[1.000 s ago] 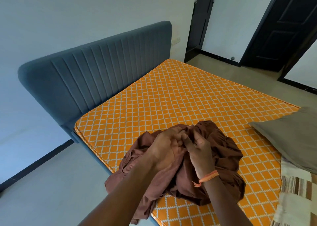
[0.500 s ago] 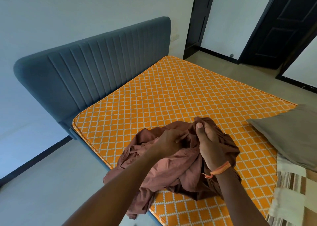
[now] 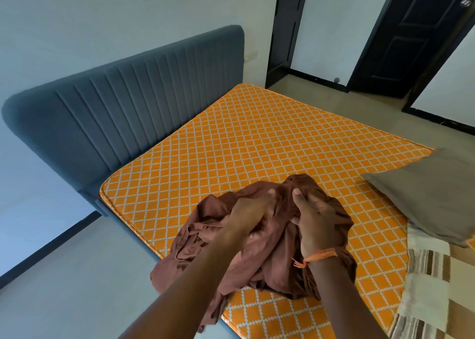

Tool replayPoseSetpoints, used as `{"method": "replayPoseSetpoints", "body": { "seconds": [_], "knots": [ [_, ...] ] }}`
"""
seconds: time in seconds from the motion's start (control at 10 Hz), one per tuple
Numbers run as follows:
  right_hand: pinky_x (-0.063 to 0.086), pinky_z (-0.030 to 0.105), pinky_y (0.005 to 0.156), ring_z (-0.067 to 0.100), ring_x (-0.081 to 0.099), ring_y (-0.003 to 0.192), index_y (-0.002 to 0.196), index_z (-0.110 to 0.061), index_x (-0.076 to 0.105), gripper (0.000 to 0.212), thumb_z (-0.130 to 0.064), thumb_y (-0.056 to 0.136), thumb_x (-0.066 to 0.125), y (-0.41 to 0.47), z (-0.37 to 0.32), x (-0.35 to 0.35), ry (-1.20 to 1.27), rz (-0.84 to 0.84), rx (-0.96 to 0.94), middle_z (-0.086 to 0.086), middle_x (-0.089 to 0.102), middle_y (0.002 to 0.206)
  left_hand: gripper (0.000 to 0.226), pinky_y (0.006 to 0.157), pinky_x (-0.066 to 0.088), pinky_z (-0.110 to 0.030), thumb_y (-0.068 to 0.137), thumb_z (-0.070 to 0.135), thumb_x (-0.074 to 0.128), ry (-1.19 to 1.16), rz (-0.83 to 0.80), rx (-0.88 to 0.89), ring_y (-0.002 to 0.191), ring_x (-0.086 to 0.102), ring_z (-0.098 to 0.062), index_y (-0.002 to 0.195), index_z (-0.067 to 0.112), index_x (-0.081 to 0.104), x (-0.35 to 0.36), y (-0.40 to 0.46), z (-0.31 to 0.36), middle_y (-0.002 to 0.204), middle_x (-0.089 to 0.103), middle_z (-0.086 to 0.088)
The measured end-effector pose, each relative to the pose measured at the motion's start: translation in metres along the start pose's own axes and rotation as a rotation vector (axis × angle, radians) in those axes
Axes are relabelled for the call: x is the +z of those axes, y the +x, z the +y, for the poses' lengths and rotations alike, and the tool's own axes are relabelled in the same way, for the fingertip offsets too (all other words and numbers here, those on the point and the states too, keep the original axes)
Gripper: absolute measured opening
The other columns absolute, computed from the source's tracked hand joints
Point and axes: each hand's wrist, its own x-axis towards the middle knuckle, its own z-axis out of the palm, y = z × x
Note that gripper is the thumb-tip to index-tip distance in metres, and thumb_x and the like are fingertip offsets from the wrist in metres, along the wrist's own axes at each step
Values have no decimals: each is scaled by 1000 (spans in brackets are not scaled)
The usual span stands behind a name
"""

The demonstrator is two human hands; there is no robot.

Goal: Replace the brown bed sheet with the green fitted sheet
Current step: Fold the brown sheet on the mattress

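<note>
Since a moment ago my right hand (image 3: 314, 220) has slid lower on the bundle and my left hand (image 3: 250, 210) has pushed further into the cloth, while the brown bed sheet (image 3: 257, 251) stays bunched in the same spot. My left hand has its fingers curled into the folds, gripping a wad of the fabric near the top of the heap. My right hand is just beside it, thumb up and fingers wrapped round a raised fold of the same sheet; an orange thread (image 3: 317, 256) is tied at that wrist. The sheet is a crumpled mound on the near edge of the mattress (image 3: 257, 143), with a loose tail hanging over the side towards the floor (image 3: 77, 274). The mattress is bare, orange with a white diamond pattern. To my right on it lies a grey-brown pillow (image 3: 431, 197), and nearer me a striped beige and brown blanket (image 3: 437, 287). At the left end of the bed stands the blue-grey ribbed headboard (image 3: 128, 112). Beyond the bed a dark door (image 3: 411, 35) stands against the white wall.
</note>
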Motion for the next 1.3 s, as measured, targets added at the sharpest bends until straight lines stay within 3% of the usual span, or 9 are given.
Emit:
{"method": "replayPoseSetpoints", "body": {
  "seconds": [0.1, 0.3, 0.5, 0.7, 0.8, 0.9, 1.0, 1.2, 1.3],
  "knots": [
    [51, 61, 59, 54, 53, 65, 79, 15, 52, 75, -57, 78, 74, -9, 0, 7, 8, -24, -53, 39, 47, 70, 56, 61, 44, -35, 80, 63, 65, 13, 53, 217, 59, 53, -18, 63, 10, 62, 2, -2, 7, 60, 58, -2],
    [31, 30, 49, 10, 32, 49, 56, -15, 33, 53, -37, 90, 68, -30, -4, 18, -252, -11, -414, -2, 31, 56, 70, 86, 55, -41, 75, 77, 61, -83, -103, -86, 84, 70, -22, 93, 11, 75, -19, -4, 7, 88, 75, -9],
    [47, 38, 53, 14, 55, 61, 73, -13, 69, 13, -19, 85, 71, -58, 20, 34, -445, -147, -584, -2, 59, 69, 37, 93, 55, -44, 89, 43, 70, -143, -177, -178, 104, 67, -30, 103, 9, 74, -22, -4, -2, 108, 73, -13],
    [58, 28, 76, 16, 74, 86, 89, -11, 80, 8, -6, 84, 75, -39, -7, 21, -206, -742, -88, 1, 77, 85, 12, 65, 57, -21, 101, 6, 51, -147, 67, -51, 84, 66, -19, 100, 10, 62, -29, -2, -29, 95, 68, -10],
    [58, 31, 68, 27, 74, 77, 86, 1, 76, 17, 4, 91, 60, -16, -20, 24, -78, -605, 162, 16, 75, 81, 26, 82, 57, -26, 98, 2, 48, -161, -20, 76, 90, 67, -15, 115, 11, 66, -23, -6, -43, 101, 71, -5],
    [51, 31, 56, 23, 64, 58, 69, -3, 68, 33, -23, 95, 64, 0, -23, 41, -314, -522, 78, 14, 66, 65, 39, 66, 53, -18, 93, -6, 36, -186, -4, 108, 74, 65, 1, 100, 17, 67, -15, -14, -54, 86, 69, 5],
    [35, 24, 49, 10, 45, 45, 57, -13, 48, 55, -56, 86, 65, -10, -18, 57, -623, -648, -84, -3, 46, 49, 36, 84, 59, -37, 92, 6, 35, -261, 24, 178, 95, 69, -13, 113, 15, 64, -8, -18, -68, 102, 71, -1],
    [56, 41, 93, 12, 53, 128, 136, -33, 51, 91, -88, 65, 54, -35, 12, 52, -408, -1026, 54, -12, 52, 139, 52, 120, 23, -43, 108, 24, 38, -1327, 28, 230, 141, 34, -43, 144, -13, 34, -16, -2, -103, 146, 36, -37],
    [41, 26, 108, 5, 41, 138, 144, -35, 41, 94, -83, 66, 61, -43, 28, 39, -335, -992, -147, -13, 42, 149, 53, 98, 52, -33, 102, 55, 35, -745, 36, 32, 119, 58, -23, 130, 16, 57, -32, -22, -65, 133, 55, -2]
  ]
}}
